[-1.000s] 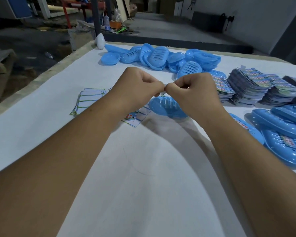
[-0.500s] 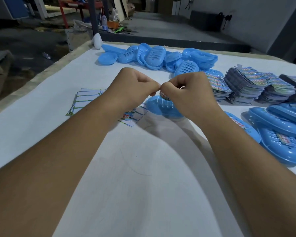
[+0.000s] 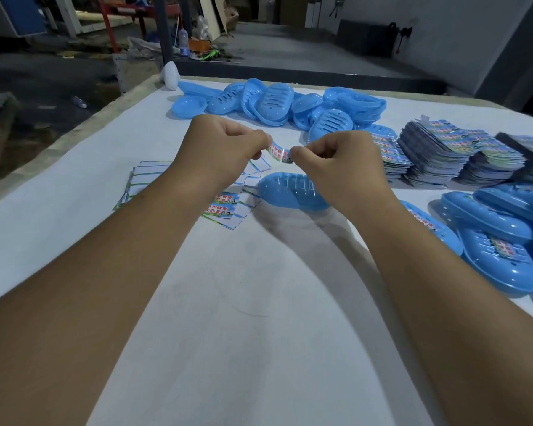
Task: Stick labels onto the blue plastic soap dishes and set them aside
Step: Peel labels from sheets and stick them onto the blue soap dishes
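A small printed label (image 3: pixel 278 152) is stretched between my two hands, a little above the table. My left hand (image 3: pixel 219 149) pinches its left end and my right hand (image 3: pixel 339 161) pinches its right end. Just below my right hand a blue soap dish (image 3: pixel 286 190) lies on the white table, partly hidden by my wrist. A heap of unlabelled blue soap dishes (image 3: pixel 277 103) sits at the far edge. Blue dishes bearing labels (image 3: pixel 502 253) lie at the right.
Sticker sheets and backing papers (image 3: pixel 228 207) lie under my left wrist. Tall stacks of label sheets (image 3: pixel 443 152) stand at the right rear. The table's left edge (image 3: pixel 59 142) drops to a dark floor. A white object (image 3: pixel 170 75) stands at the far corner.
My hands were touching fingertip to fingertip; they have now drawn apart a little, and the label shows stretched between them.
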`<move>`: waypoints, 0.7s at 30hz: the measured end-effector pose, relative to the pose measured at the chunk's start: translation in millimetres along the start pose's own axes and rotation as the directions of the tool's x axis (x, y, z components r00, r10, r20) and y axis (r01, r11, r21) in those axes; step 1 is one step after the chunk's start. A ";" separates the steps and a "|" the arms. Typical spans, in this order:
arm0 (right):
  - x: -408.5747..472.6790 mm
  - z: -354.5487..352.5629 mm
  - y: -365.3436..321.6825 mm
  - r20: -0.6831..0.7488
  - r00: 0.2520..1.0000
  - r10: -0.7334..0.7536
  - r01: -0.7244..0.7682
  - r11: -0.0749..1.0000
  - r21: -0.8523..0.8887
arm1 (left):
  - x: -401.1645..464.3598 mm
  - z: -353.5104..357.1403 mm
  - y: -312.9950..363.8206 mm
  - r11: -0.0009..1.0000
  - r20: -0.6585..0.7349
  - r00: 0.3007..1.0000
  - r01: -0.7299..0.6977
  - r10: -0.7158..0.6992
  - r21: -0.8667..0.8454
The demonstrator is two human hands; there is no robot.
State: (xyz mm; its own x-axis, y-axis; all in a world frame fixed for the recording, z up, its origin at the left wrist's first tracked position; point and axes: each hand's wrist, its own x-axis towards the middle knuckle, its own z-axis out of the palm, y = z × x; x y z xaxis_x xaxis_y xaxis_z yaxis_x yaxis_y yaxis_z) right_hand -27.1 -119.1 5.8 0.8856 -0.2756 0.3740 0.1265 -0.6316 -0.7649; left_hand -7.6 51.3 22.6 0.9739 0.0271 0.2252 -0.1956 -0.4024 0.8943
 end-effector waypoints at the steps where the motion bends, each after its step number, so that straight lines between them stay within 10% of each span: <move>1: 0.9 -1.0 1.0 0.004 1.000 0.020 -0.020 1.000 0.016 | 0.6 0.0 0.1 1.000 -0.008 1.000 0.006 -0.006 -0.013; 21: 5.9 -11.9 2.0 0.070 0.975 0.210 -0.218 0.966 0.138 | 1.3 13.0 -9.3 0.999 0.037 0.999 0.030 -0.031 0.033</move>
State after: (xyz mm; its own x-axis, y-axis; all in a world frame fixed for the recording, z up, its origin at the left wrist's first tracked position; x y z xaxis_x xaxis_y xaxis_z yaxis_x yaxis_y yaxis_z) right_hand -27.0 -130.6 12.6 0.9216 -0.3502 0.1674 -0.0090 -0.4504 -0.8928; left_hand -3.0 43.2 9.6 0.9832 0.0055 0.1824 -0.1622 -0.4315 0.8874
